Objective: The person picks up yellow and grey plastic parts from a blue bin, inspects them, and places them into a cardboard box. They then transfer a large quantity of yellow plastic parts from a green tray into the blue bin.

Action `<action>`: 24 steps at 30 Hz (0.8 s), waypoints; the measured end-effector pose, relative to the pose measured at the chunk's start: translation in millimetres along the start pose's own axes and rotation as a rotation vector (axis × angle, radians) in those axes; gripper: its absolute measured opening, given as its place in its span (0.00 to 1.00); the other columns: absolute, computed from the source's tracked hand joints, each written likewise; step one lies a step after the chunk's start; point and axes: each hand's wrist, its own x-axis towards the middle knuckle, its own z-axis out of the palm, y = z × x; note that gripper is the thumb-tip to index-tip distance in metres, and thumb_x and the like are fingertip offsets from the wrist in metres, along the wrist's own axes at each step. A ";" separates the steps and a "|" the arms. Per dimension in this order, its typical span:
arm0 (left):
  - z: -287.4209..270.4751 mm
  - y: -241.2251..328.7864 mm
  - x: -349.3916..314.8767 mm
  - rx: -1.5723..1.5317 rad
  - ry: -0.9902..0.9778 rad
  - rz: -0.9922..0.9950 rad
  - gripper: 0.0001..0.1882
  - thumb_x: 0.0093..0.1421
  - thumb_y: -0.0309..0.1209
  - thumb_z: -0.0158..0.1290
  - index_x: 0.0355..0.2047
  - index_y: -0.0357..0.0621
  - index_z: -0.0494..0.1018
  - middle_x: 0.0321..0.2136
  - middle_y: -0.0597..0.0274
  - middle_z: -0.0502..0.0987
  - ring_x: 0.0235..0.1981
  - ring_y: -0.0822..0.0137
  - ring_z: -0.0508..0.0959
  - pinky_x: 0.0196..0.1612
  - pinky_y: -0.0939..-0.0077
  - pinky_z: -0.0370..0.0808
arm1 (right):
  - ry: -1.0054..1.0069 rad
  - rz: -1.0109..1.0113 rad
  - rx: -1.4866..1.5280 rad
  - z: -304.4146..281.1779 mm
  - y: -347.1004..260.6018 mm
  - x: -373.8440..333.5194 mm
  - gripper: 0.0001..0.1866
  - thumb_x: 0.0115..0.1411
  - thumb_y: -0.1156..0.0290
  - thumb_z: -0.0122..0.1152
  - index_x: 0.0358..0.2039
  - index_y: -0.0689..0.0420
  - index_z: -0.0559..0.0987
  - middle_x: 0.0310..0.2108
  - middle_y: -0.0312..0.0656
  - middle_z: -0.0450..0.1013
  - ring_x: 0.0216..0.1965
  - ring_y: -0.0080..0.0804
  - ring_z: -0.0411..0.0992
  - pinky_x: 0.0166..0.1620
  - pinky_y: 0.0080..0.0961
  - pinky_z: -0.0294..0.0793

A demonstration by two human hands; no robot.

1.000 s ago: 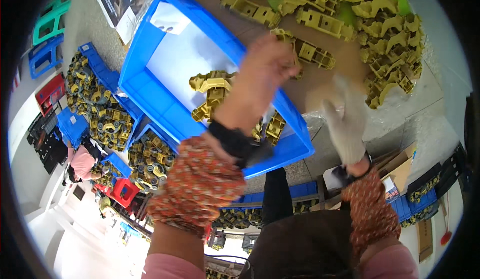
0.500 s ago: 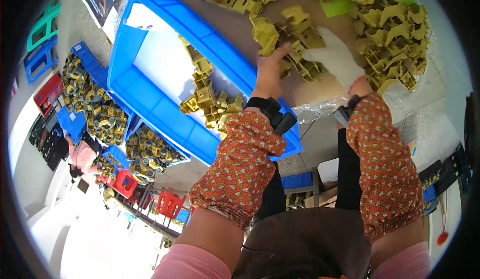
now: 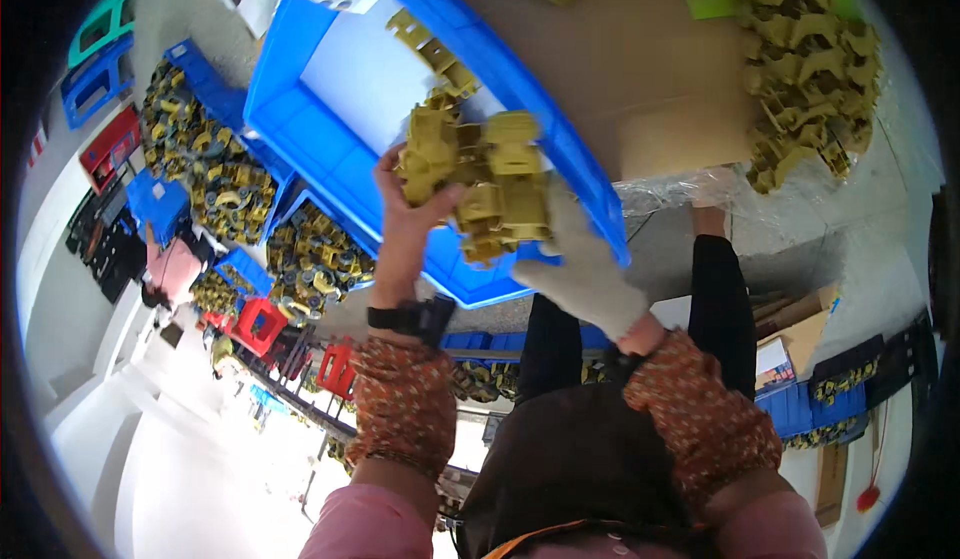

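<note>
Both hands hold up a clump of yellow plastic parts [image 3: 485, 174] over the near edge of a big blue bin [image 3: 330, 149]. My left hand [image 3: 405, 224], bare with a black wristband, grips the clump's left side. My right hand [image 3: 585, 269], in a white glove, supports it from below and the right. A few yellow parts [image 3: 432, 54] lie inside the bin. A large heap of the same yellow parts [image 3: 810, 69] lies on the brown cardboard worktop [image 3: 640, 59] at the upper right.
Smaller blue bins full of yellow parts [image 3: 215, 174] stand on the floor to the left, with red [image 3: 260, 324] and teal crates [image 3: 95, 19] nearby. A person in pink [image 3: 170, 269] crouches at the far left. Cardboard boxes [image 3: 800, 334] sit at the right.
Both hands have drawn back from the worktop toward me, lifting a clump of yellow parts over the blue bin's edge.
</note>
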 end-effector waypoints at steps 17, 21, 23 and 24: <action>318.1 23.9 65.1 0.043 -0.492 0.207 0.36 0.63 0.31 0.65 0.66 0.39 0.59 0.59 0.47 0.70 0.61 0.57 0.71 0.65 0.62 0.69 | 0.943 0.141 0.312 -257.9 64.9 -39.9 0.42 0.63 0.63 0.72 0.71 0.65 0.62 0.61 0.49 0.70 0.56 0.35 0.74 0.52 0.29 0.79; 405.4 54.1 73.4 -0.196 -0.534 0.116 0.41 0.64 0.34 0.66 0.69 0.45 0.53 0.62 0.49 0.69 0.63 0.56 0.71 0.64 0.59 0.71 | 0.723 -0.117 0.595 -297.6 81.4 10.5 0.52 0.63 0.58 0.72 0.77 0.62 0.51 0.64 0.49 0.68 0.58 0.37 0.74 0.54 0.33 0.79; 431.0 42.1 94.0 -0.264 -0.454 0.146 0.46 0.61 0.41 0.68 0.68 0.36 0.52 0.63 0.42 0.65 0.65 0.52 0.67 0.68 0.60 0.66 | 0.787 -0.082 0.744 -296.8 72.4 23.6 0.48 0.64 0.60 0.72 0.76 0.57 0.55 0.60 0.44 0.71 0.56 0.33 0.73 0.53 0.35 0.78; 438.5 40.5 99.3 -0.299 -0.418 0.165 0.50 0.59 0.45 0.70 0.68 0.32 0.52 0.64 0.38 0.64 0.67 0.50 0.65 0.70 0.60 0.63 | 0.822 -0.067 0.817 -296.9 65.9 28.2 0.46 0.64 0.60 0.72 0.75 0.55 0.57 0.58 0.41 0.72 0.55 0.31 0.73 0.52 0.35 0.78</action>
